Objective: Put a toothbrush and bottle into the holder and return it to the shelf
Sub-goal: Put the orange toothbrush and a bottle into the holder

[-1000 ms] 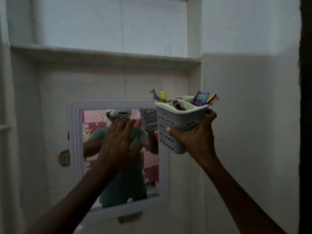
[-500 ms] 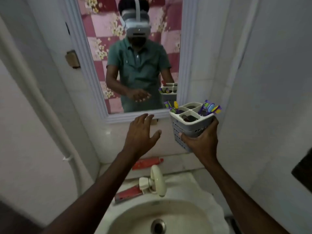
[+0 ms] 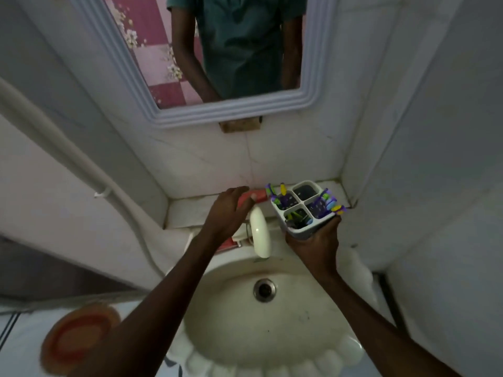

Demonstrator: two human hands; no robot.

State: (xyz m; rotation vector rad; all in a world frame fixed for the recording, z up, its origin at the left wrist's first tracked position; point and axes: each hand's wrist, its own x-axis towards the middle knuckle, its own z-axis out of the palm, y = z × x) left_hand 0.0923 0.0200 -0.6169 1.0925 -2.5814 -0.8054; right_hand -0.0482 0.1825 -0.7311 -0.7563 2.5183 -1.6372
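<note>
The holder (image 3: pixel 304 208), a white box with four compartments, is held from below by the right hand (image 3: pixel 313 243), whose fingers are wrapped around its lower part. It is kept over the far right part of the sink (image 3: pixel 272 336), just in front of the ledge (image 3: pixel 190 210) behind the tap (image 3: pixel 260 232). Coloured toothbrushes (image 3: pixel 330 204) are seen in three compartments; the far one looks dark, and what it holds cannot be told.

The left hand (image 3: pixel 228 213) is stretched to the ledge, and its fingers are curved over a red thing (image 3: pixel 258 195) that lies there, close to the left side of the holder. The thing is partly hidden, so it cannot be said whether it is the bottle or a tube, nor whether it is already gripped or only touched. A second red thing (image 3: pixel 226 243) is partly seen under the left wrist, beside the tap.

The step in hand is judged to be the picking up of an item for the holder. For the next move, the red thing must be closed in the fingers, lifted clear of the ledge and the tap, turned upright and lowered into a free compartment, while the holder is kept level. No shelf is visible here.
</note>
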